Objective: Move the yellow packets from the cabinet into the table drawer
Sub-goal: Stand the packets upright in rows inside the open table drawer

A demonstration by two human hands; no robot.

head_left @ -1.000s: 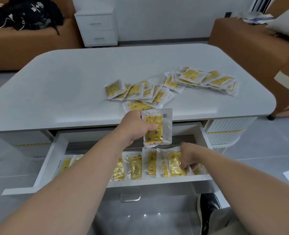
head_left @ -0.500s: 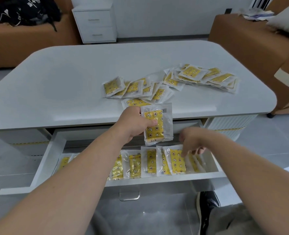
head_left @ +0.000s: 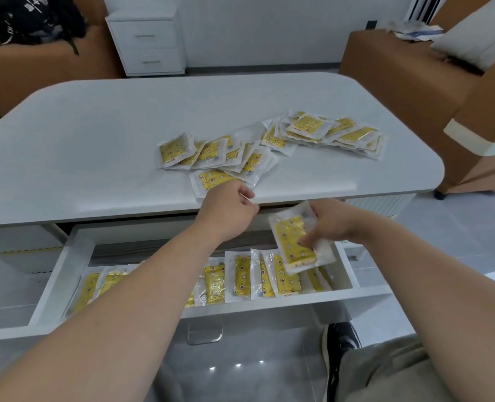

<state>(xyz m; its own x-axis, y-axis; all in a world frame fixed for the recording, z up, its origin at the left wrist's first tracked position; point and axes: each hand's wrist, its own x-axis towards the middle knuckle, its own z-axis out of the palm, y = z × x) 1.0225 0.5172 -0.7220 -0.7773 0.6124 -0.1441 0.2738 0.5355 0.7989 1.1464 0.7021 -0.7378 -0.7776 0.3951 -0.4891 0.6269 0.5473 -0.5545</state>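
Yellow packet (head_left: 294, 242), just one, pinched in right hand (head_left: 331, 224) over the drawer (head_left: 269, 307).

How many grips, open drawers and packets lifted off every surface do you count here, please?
Grips: 2, left grip and right grip
Open drawer: 1
Lifted yellow packet: 1
Total: 4

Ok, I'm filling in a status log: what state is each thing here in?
table drawer: pulled open, partly filled with upright packets.
held packet: in right hand, above the drawer.
left hand: fingers curled by the nearest tabletop packet; grip unclear.
tabletop packets: loose, overlapping.
white cabinet: both drawers closed.
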